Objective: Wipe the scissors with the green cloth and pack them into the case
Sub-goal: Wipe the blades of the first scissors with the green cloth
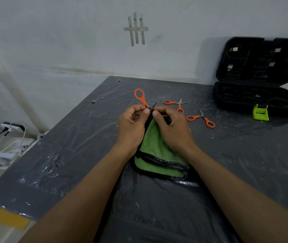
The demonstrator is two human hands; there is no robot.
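At the middle of the bench (69, 155), our left grip (132, 125) pinched one pair of scissors (144, 102) near the pivot, orange loop pointing away. Our right grip (172, 130) pinched a fold of the green cloth (157, 151) up to the blade, though the fingers probably hid the contact. We judged wiping in hand. A second pair (179, 104) and third pair (202, 116) lay beyond; the open case (255, 99) stood far right. Next, we needed to draw the cloth along the blade.

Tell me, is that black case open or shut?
Open. The case has its lid standing up against the wall, insides of both halves showing.
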